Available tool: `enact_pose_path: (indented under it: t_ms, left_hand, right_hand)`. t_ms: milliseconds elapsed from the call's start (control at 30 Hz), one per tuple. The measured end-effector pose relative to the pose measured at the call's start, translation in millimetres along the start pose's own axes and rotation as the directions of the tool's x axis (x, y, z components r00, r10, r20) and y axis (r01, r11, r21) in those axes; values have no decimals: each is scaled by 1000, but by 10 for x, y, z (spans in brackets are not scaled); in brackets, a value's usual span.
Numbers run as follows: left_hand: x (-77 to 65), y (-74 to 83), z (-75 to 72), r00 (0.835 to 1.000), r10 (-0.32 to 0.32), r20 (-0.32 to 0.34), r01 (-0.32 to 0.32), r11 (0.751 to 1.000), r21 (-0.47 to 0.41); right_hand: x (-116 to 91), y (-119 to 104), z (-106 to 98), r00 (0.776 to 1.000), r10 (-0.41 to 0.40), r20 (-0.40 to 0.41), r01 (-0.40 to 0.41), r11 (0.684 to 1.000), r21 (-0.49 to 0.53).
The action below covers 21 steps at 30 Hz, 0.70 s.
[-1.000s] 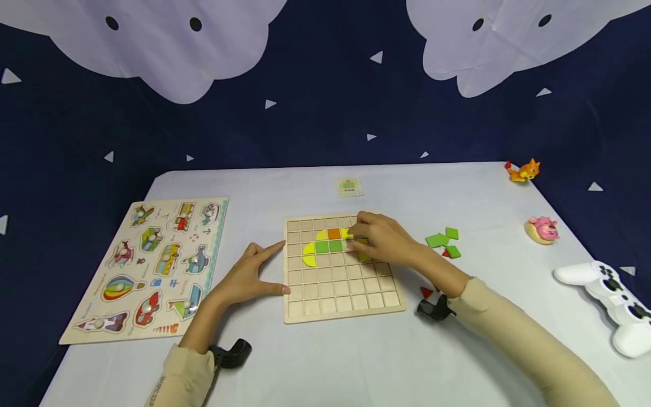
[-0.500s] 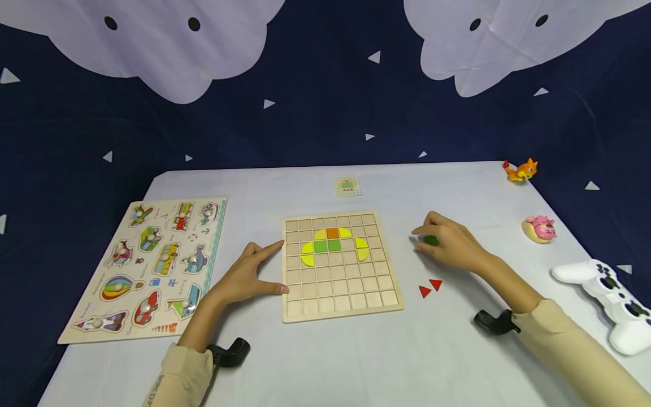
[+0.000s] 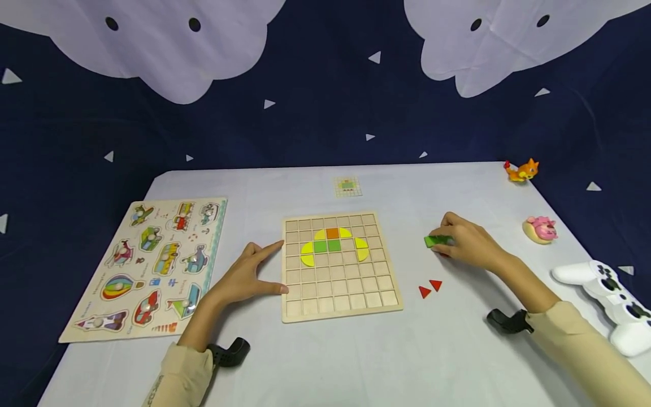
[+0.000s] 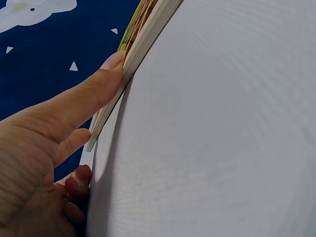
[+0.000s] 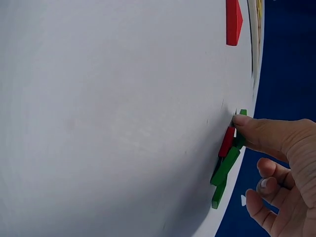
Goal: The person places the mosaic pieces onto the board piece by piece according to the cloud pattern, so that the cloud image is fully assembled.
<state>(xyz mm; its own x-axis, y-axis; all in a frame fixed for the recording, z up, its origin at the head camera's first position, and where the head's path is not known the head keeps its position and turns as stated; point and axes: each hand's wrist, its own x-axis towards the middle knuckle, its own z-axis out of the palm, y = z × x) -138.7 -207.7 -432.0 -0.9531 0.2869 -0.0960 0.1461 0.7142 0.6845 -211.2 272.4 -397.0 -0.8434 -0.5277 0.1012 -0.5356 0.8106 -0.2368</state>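
Observation:
My left hand has its thumb and index finger stretched against the left edge of the wooden grid board. In the left wrist view the thumb lies along the board's pale side. An orange square, two green squares and several yellow quarter-rounds sit in the grid. To the right of the board, my right hand pinches a green tile at a small pile. The right wrist view shows the thumb on it, beside a red piece and further green tiles.
Two red triangles lie between board and right arm. A small pattern card lies behind the board. A picture puzzle stands left; at right are a white game controller, a pink figurine and an orange figurine.
My right hand has left the board's yellow pieces, gone right to the green tiles, then shifted slightly farther right over them. My left hand keeps its place at the board's edge.

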Motion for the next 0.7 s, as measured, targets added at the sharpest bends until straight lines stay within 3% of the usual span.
enact_pose_path:
  t_ms: [333,700]
  left_hand:
    - [10,4,2,1000,6,1,-6,1000,-6]
    - [8,-8,6,1000,14,-3,-14,1000,-6]
  right_hand:
    - [-5,45,-5,1000,19,17,-20,1000,23]
    - [76,-12,57,999,39,-28,-37,998,52]
